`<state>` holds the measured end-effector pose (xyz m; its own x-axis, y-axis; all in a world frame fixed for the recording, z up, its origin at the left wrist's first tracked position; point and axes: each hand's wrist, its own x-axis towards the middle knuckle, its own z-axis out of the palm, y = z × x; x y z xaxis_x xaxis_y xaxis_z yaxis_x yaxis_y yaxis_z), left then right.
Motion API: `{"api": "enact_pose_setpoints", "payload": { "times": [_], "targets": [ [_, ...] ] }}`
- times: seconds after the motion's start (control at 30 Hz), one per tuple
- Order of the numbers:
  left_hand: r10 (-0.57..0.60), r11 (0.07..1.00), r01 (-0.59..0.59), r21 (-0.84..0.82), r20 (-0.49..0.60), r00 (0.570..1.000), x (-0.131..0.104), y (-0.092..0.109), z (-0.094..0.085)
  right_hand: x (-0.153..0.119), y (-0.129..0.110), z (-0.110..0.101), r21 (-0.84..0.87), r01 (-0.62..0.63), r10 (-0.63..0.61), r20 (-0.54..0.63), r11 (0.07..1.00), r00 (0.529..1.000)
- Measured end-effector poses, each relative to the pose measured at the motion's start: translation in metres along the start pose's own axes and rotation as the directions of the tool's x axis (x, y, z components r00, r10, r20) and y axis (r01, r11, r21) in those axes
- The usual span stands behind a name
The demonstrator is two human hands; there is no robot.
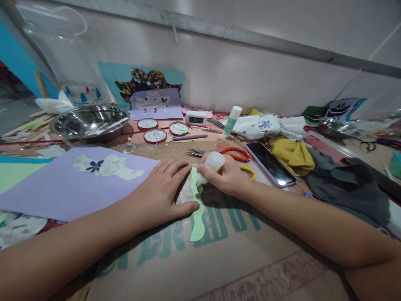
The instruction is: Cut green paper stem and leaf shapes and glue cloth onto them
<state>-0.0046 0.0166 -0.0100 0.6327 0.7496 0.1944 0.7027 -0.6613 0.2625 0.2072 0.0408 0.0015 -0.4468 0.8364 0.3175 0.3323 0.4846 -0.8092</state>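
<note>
A wavy light-green paper strip lies on the printed cardboard in front of me. My left hand rests at the strip's left side, fingers spread, with the thumb tip on its edge. In my right hand is a white bottle, held tilted over the upper part of the strip; its tip is hard to make out. To the left lies a purple sheet bearing a white patterned fabric piece with a dark flower.
Red-handled scissors and a phone lie beyond my right hand. Farther back are a glue stick, a small clock, red-rimmed round dishes and a metal bowl. Yellow cloth is at right.
</note>
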Motion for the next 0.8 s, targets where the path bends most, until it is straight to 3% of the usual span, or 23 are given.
{"api": "enact_pose_setpoints", "payload": {
  "times": [0.2, 0.37, 0.5, 0.67, 0.8],
  "targets": [
    [0.004, 1.0, -0.004, -0.009, 0.003, 1.0, 0.0013, 0.0012, -0.0005, -0.0001, -0.0015, -0.001, -0.011, 0.054, -0.053, 0.079, 0.998, 0.995],
    [0.0, 1.0, 0.0, -0.004, 0.002, 1.0, 0.0004, 0.0007, -0.0001, -0.0007, -0.0004, -0.0009, -0.042, 0.05, -0.05, -0.013, 0.998, 0.999],
    [0.014, 1.0, -0.014, 0.002, 0.004, 1.0, -0.0002, 0.0003, -0.0004, -0.0004, -0.0002, -0.0002, -0.01, 0.053, -0.053, 0.043, 0.999, 0.998],
    [0.017, 0.999, -0.016, 0.028, -0.017, 1.0, 0.0001, -0.0003, 0.001, 0.0001, 0.0018, 0.0, -0.044, -0.005, 0.005, -0.022, 0.999, 1.0],
    [0.012, 1.0, -0.012, 0.023, -0.009, 1.0, -0.0008, -0.001, 0.0014, -0.0003, 0.0016, -0.0002, -0.053, 0.015, -0.015, 0.0, 0.998, 1.0]
  ]
}}
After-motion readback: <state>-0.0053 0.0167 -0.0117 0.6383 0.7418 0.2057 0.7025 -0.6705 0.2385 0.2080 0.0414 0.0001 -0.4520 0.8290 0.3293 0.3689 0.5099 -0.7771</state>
